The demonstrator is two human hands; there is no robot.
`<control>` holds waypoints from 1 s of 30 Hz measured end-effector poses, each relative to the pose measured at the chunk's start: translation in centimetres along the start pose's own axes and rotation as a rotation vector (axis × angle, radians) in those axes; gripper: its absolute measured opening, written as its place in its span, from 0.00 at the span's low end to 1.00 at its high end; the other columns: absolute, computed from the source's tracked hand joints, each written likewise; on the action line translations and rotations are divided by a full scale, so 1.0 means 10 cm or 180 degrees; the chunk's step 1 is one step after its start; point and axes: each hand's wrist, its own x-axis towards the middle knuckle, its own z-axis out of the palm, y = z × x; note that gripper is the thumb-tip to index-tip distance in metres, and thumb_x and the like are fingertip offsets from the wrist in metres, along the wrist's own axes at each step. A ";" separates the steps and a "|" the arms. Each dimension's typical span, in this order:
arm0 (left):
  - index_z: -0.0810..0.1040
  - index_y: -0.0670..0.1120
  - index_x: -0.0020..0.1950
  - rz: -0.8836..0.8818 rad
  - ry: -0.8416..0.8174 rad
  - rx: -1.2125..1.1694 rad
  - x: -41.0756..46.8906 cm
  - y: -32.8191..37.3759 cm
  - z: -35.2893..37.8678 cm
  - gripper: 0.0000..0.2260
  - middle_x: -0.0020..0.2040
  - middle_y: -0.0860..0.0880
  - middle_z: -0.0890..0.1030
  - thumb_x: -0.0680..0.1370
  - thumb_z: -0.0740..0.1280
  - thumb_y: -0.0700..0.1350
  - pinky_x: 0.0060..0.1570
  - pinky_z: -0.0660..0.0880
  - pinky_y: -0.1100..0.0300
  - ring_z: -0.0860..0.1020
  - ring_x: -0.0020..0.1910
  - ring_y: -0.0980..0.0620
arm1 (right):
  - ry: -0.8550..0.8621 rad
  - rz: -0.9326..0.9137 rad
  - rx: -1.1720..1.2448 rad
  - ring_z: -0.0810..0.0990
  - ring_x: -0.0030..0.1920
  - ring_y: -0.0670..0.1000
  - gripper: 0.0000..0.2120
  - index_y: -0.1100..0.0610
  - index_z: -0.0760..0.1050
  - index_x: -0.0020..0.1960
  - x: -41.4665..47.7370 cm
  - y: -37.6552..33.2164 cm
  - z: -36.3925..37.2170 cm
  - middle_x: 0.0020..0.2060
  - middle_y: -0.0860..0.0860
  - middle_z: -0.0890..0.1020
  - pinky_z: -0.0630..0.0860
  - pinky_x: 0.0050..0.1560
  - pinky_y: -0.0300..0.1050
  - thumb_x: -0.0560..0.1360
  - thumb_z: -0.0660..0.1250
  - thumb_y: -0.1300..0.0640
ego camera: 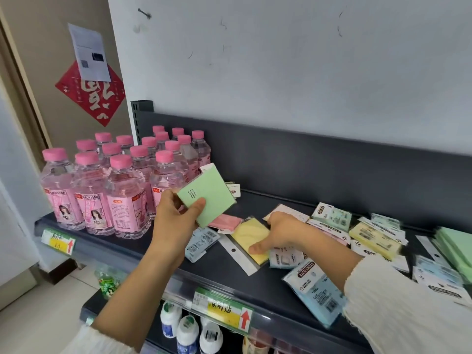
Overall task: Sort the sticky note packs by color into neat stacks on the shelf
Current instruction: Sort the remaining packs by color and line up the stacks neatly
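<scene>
Pink-capped bottles [102, 195] stand at the left end of the shelf [268, 198]. Left hand [176, 221] raised above the shelf, pinching a tilted green pack [208, 198] between thumb and fingers. Pink pack [224, 223] flat below it. Right hand [278, 233] grips a yellow pack [251, 236] lying on the shelf, thumb on its face. Mixed packs [332, 221] scattered to the right; green stack [454, 249] far right.

Bright, even indoor light, soft shadows; wide-angle bending at edges; motion blur at right packs [449, 246]
</scene>
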 end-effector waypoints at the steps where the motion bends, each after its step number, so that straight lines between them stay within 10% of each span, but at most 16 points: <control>1: 0.70 0.49 0.48 -0.0063 -0.0009 -0.0006 0.00 -0.02 0.03 0.10 0.50 0.49 0.79 0.77 0.66 0.35 0.46 0.78 0.52 0.79 0.49 0.51 | -0.0075 0.0088 0.0122 0.77 0.54 0.53 0.36 0.59 0.68 0.62 0.01 0.01 -0.02 0.54 0.52 0.77 0.75 0.56 0.47 0.64 0.76 0.41; 6: 0.67 0.43 0.57 -0.0527 -0.0146 0.0021 0.00 -0.16 0.16 0.10 0.52 0.46 0.78 0.78 0.63 0.35 0.41 0.78 0.55 0.79 0.49 0.49 | -0.0129 0.0268 0.0565 0.78 0.49 0.53 0.29 0.60 0.68 0.60 0.05 0.04 -0.04 0.50 0.53 0.78 0.76 0.49 0.45 0.68 0.75 0.47; 9: 0.67 0.41 0.61 -0.0535 -0.0121 0.0076 0.02 -0.22 0.22 0.12 0.54 0.44 0.78 0.78 0.63 0.35 0.41 0.78 0.54 0.79 0.49 0.48 | 0.0352 0.0320 0.1057 0.79 0.41 0.53 0.07 0.60 0.72 0.47 0.12 0.13 -0.03 0.39 0.54 0.78 0.74 0.38 0.43 0.75 0.65 0.56; 12: 0.70 0.40 0.64 -0.0454 -0.0166 0.0049 0.04 -0.22 0.26 0.14 0.57 0.43 0.79 0.78 0.64 0.35 0.44 0.79 0.52 0.80 0.53 0.45 | 0.1041 0.0280 0.2173 0.70 0.33 0.52 0.07 0.60 0.70 0.36 0.18 0.28 -0.09 0.31 0.52 0.70 0.65 0.33 0.41 0.73 0.61 0.63; 19: 0.74 0.43 0.53 -0.0272 -0.0148 -0.0188 -0.11 -0.19 0.51 0.06 0.50 0.47 0.81 0.78 0.66 0.40 0.41 0.79 0.60 0.81 0.47 0.51 | 0.1978 0.0200 0.3738 0.79 0.49 0.54 0.03 0.55 0.72 0.51 -0.02 0.54 -0.34 0.49 0.54 0.79 0.78 0.53 0.55 0.79 0.60 0.59; 25: 0.76 0.44 0.53 -0.0482 -0.0234 -0.0551 -0.09 -0.18 0.67 0.05 0.49 0.48 0.82 0.77 0.67 0.41 0.44 0.75 0.60 0.79 0.46 0.52 | 0.2101 0.0138 0.4111 0.79 0.47 0.51 0.05 0.54 0.68 0.56 -0.50 0.60 -0.30 0.51 0.51 0.76 0.78 0.28 0.39 0.81 0.56 0.56; 30: 0.76 0.47 0.51 -0.0688 -0.0752 -0.1024 -0.12 -0.08 0.70 0.04 0.47 0.51 0.82 0.77 0.66 0.40 0.44 0.73 0.63 0.79 0.46 0.55 | 0.2659 0.0228 0.3884 0.79 0.44 0.48 0.04 0.52 0.68 0.49 -0.88 0.56 -0.10 0.49 0.50 0.77 0.79 0.28 0.38 0.81 0.56 0.57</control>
